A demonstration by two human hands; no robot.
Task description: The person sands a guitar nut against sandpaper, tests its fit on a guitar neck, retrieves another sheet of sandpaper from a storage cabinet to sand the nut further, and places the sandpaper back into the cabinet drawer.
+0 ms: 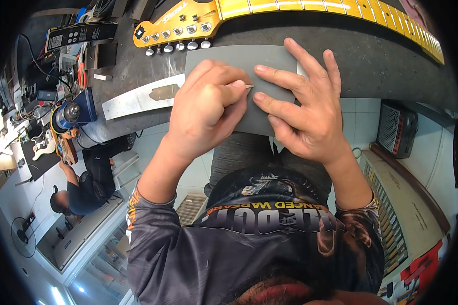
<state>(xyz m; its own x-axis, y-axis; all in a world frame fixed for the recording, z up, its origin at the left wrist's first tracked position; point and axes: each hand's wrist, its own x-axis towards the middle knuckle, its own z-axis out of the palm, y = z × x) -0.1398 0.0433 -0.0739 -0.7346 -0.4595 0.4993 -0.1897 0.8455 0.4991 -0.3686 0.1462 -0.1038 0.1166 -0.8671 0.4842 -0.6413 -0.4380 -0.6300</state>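
A plain grey sheet, which looks like sandpaper, lies on the dark workbench in front of me. My left hand is closed over its left part, pinching a small, thin, pale piece between thumb and fingers. Only the tip of that piece shows, close to the sheet's surface. With fingers spread, my right hand rests on the sheet's right side, its index finger and thumb side near the pale tip. From under the sheet's left edge runs a long, pale, tapered strip with a brownish patch.
Beyond the sheet lies a yellow guitar neck, its headstock fitted with silver tuners. Tools and boxes crowd the bench at left. A person works at another table there. At right stands a black amplifier.
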